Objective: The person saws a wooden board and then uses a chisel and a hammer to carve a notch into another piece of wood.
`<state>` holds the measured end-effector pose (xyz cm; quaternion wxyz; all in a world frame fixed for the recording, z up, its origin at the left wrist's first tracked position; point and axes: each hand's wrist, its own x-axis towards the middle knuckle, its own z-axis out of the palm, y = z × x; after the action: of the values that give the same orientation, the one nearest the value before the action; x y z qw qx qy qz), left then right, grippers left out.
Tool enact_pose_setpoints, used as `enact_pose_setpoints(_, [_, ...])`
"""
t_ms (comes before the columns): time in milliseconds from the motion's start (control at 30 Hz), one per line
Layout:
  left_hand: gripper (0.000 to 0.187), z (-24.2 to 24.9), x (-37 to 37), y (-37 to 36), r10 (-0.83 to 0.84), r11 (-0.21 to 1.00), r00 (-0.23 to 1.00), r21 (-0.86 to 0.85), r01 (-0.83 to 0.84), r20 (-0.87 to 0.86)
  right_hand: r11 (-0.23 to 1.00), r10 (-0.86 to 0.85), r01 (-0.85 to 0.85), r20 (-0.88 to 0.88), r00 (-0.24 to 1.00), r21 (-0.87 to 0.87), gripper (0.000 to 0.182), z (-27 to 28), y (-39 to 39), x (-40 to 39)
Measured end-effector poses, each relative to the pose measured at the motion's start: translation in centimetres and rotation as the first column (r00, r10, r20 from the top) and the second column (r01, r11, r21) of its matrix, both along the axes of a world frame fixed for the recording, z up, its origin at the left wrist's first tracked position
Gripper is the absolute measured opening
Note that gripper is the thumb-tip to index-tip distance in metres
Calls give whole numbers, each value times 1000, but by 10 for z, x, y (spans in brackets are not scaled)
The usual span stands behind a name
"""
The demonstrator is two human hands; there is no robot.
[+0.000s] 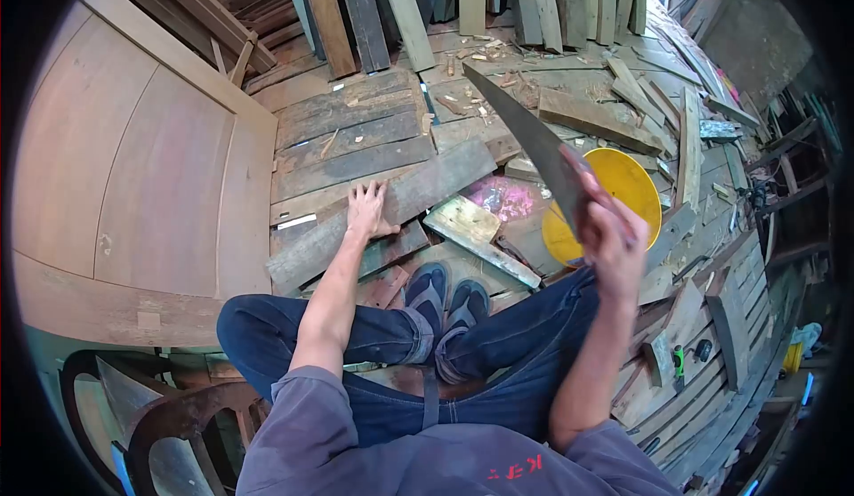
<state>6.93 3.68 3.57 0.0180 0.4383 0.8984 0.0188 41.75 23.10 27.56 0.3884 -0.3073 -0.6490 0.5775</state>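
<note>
A long grey wooden plank (pixel 436 180) lies slantwise in front of my feet, on other wood pieces. My left hand (pixel 366 211) grips it from above, fingers over the far side and thumb on the near side. Raised at the right, my right hand (pixel 614 238) is closed on a handsaw (pixel 525 131). Its broad grey blade tapers toward the upper left, clear of the plank; its teeth cannot be made out. Motion blurs that hand, and the handle is mostly hidden. Under the plank's right part rests a short pale board (pixel 464 218).
A yellow bucket (pixel 627 176) stands behind my right hand. Wooden panels (pixel 169 158) rise at the left, beside a dark curved chair (pixel 191 416). Upright boards (pixel 400 16) line the back. Offcuts and chips litter the slatted floor, with a thick timber (pixel 600 122) at the far right.
</note>
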Motion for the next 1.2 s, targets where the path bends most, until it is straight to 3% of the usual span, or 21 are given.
enact_pose_setpoints(67, [116, -2, -11, -3, 6, 1000, 998, 27, -8, 67, 996, -31, 30, -5, 1000, -79, 30, 34, -10, 48])
enact_pose_setpoints(167, [119, -5, -22, -5, 16, 999, 985, 42, -24, 173, 978, -122, 84, -204, 971, -189, 54, 26, 0, 158])
enact_pose_setpoints(200, [121, -7, -23, -5, 16, 999, 981, 44, -25, 192, 960, -222, 162, -268, 937, -228, 56, 18, 1, 208])
enact_pose_setpoints(333, [125, -24, -19, -7, 122, 991, 959, 30, -134, 256, 987, -126, 149, -271, 954, 66, 60, 61, -34, 320])
enact_pose_setpoints(400, [127, -38, -19, -7, 104, 994, 974, 10, -108, 200, 966, -216, 232, -143, 966, 111, 53, 89, -55, 364])
enact_pose_setpoints(433, [127, -30, -8, -8, 117, 993, 974, -13, -117, 193, 899, -338, 287, 109, 935, 332, 41, 99, -69, 358])
enact_pose_setpoints(467, [126, -17, -5, -4, 119, 993, 977, -26, -116, 180, 775, -527, 271, 349, 775, 571, 29, 108, -83, 351])
enact_pose_setpoints(500, [127, -18, -1, -3, 140, 990, 982, -42, -136, 130, 643, -697, 195, 460, 550, 741, 20, 118, -96, 344])
enact_pose_setpoints(533, [127, -14, 3, -3, 137, 990, 983, -38, -133, 121, 568, -749, 53, 490, 446, 821, 18, 120, -101, 324])
enact_pose_setpoints(600, [126, -25, 2, -4, 97, 995, 993, 14, -98, 72, 583, -798, 119, 540, 266, 804, 21, 95, -109, 341])
enact_pose_setpoints(633, [126, -4, 15, 2, 152, 988, 982, -20, -151, 110, 584, -802, 138, 541, 253, 800, 19, 85, -112, 344])
enact_pose_setpoints(700, [126, -22, 9, -1, 135, 990, 990, -35, -134, 28, 571, -821, 91, 565, 85, 816, 19, 53, -116, 367])
enact_pose_setpoints(900, [123, -25, 14, -2, 121, 993, 993, -7, -121, 11, 583, -789, 151, 601, -129, 798, 23, -50, -139, 423])
enact_pose_setpoints(1100, [119, -49, -2, -8, 76, 995, 996, 61, -73, -36, 574, -746, 217, 614, -258, 790, 27, -104, -161, 467])
enact_pose_setpoints(1200, [118, -42, 1, -5, 82, 996, 996, 17, -82, -20, 578, -705, 245, 628, -331, 778, 26, -124, -166, 487])
